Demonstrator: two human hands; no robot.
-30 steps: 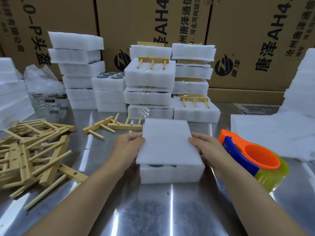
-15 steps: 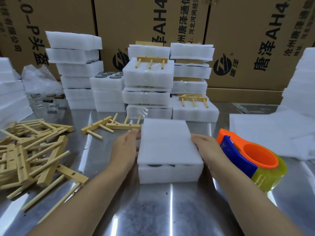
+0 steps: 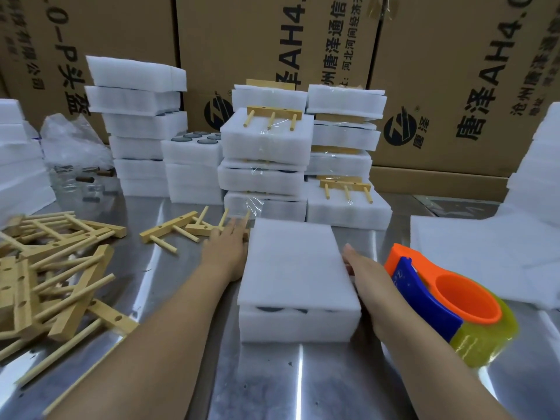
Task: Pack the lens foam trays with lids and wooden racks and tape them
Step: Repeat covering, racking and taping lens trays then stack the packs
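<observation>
Steel table point(image 3: 272, 383), cardboard boxes point(image 3: 454, 71) behind

White foam lid point(image 3: 295, 262) flat atop lens tray point(image 3: 298, 325), wooden racks point(image 3: 178, 233) left.

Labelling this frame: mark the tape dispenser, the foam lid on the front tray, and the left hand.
tape dispenser point(image 3: 466, 294): head view, orange core.
foam lid point(image 3: 295, 265): head view, top face.
left hand point(image 3: 225, 253): head view, back of hand.

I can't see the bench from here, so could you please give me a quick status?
Left hand open, reaching toward wooden rack. Right hand flat against foam tray. Lid on, untaped. Tape dispenser beside right hand.
</observation>
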